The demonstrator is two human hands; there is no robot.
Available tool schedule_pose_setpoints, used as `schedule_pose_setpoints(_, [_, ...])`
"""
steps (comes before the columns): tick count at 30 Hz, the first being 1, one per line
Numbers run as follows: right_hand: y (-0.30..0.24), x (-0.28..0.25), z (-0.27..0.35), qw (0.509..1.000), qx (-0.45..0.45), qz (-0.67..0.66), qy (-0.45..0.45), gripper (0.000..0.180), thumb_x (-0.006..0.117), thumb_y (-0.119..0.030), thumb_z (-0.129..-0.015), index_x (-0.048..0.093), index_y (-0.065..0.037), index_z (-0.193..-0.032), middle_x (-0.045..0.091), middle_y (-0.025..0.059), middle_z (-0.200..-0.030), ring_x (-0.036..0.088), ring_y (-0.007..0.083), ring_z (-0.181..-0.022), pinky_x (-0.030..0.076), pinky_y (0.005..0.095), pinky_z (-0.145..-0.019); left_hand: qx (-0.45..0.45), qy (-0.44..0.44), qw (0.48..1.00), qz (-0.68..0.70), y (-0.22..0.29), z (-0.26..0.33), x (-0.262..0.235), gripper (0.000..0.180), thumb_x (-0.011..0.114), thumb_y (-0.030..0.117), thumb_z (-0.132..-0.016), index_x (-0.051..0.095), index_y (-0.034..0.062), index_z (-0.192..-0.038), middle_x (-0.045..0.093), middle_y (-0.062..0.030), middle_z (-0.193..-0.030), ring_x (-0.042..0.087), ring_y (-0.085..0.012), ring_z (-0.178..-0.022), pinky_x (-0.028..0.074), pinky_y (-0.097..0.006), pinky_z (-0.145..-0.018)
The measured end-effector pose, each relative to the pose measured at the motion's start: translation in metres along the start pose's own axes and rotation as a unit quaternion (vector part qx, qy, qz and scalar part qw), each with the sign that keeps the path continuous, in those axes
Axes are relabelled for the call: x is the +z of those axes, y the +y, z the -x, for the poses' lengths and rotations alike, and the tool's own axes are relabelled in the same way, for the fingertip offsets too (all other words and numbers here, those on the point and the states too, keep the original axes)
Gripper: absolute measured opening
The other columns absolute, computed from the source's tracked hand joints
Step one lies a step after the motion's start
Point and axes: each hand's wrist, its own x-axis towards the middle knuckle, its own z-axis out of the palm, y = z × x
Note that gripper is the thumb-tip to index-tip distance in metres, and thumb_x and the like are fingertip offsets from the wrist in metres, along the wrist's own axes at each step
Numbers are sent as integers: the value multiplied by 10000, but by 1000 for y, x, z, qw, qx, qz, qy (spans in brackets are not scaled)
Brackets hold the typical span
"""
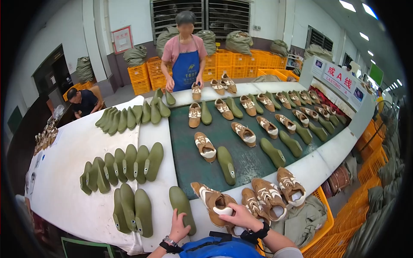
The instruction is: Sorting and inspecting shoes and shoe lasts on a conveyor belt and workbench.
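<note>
My left hand (178, 227) grips the near end of a green shoe last (181, 205) lying on the white table edge. My right hand (241, 218) holds the heel of a brown and white shoe upper (214, 203) at the near edge of the belt. Two more brown uppers (269, 195) lie just right of it. On the dark green conveyor belt (249, 161) more uppers and green lasts sit in pairs. Rows of green lasts (124, 165) stand on the white table (69, 167) to my left.
Across the belt a person in a pink shirt and blue apron (186, 56) handles an upper. Another person (84, 101) bends at the far left. Orange crates (241, 60) and stuffed sacks line the back wall; an orange crate with cloth (316, 217) sits at my right.
</note>
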Motion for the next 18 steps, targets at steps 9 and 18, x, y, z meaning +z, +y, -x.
schedule_pose_setpoints(9, [17, -32, 24, 983, 62, -24, 173, 355, 763, -277, -703, 606, -1, -862, 588, 26, -633, 524, 58, -535, 425, 214, -483, -6, 23, 996, 84, -29, -35, -26, 533, 608, 19, -697, 426, 57, -1196, 423, -243, -1253, 448, -411, -1130, 421, -418, -925])
schedule_pose_setpoints(18, [4, -27, 57, 970, 102, 12, 219, 349, 793, -239, -654, 599, 4, -814, 555, 22, -595, 485, 49, -505, 397, 206, -468, -108, 115, 985, 68, -47, -237, 68, 519, 557, -15, -684, 458, 53, -1190, 374, -264, -1239, 439, -441, -1090, 400, -435, -933])
